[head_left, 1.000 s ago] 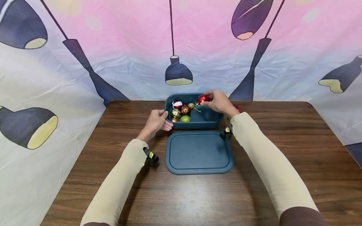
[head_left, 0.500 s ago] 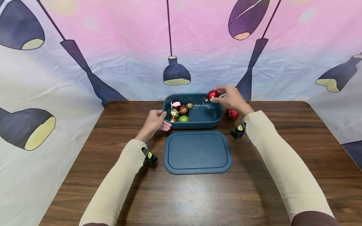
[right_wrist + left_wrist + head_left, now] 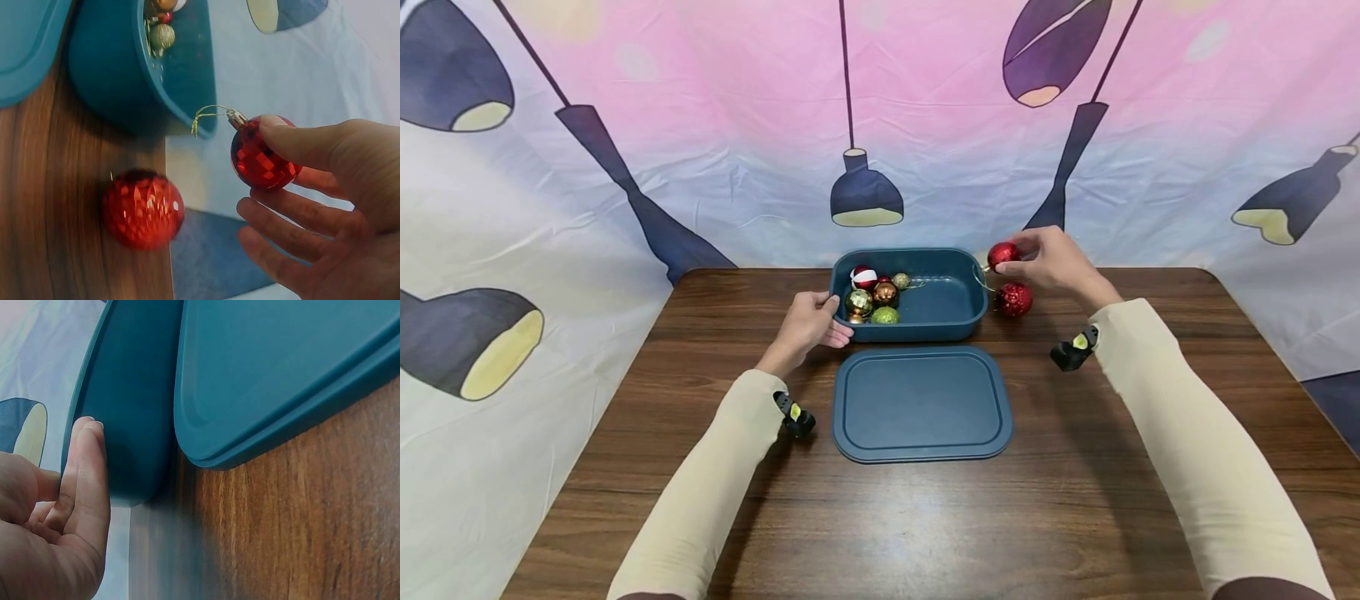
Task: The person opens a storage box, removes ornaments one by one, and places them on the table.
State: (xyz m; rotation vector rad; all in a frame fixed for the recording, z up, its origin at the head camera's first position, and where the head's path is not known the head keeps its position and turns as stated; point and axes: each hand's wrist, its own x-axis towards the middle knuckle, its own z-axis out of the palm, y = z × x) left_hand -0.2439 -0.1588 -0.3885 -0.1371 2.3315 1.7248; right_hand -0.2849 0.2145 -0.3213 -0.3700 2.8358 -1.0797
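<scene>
A shiny red Christmas bauble [image 3: 262,159] with a gold cap and string loop is pinched between the thumb and fingers of my right hand [image 3: 1058,262], held above the table just past the box's right end. Below it a larger, faceted red bauble [image 3: 1013,299] lies on the table. My left hand [image 3: 805,321] grips the near left corner of the dark teal box [image 3: 917,332], thumb at the rim and fingers against the outer wall. Inside, at the left, sit several baubles: a red-and-white one [image 3: 863,277], a gold one [image 3: 859,302], a copper one [image 3: 886,293] and a glittery green one [image 3: 885,316].
A flat teal lid [image 3: 922,405] lies on the wooden table [image 3: 895,525] directly in front of the box. A small gold glitter bauble [image 3: 900,282] with a string is also in the box. Behind the table hangs a printed cloth [image 3: 760,167] with lamp drawings.
My right hand has carried the shiny red bauble rightward, from over the box's inside to beyond its right end. My left hand keeps its grip on the box corner.
</scene>
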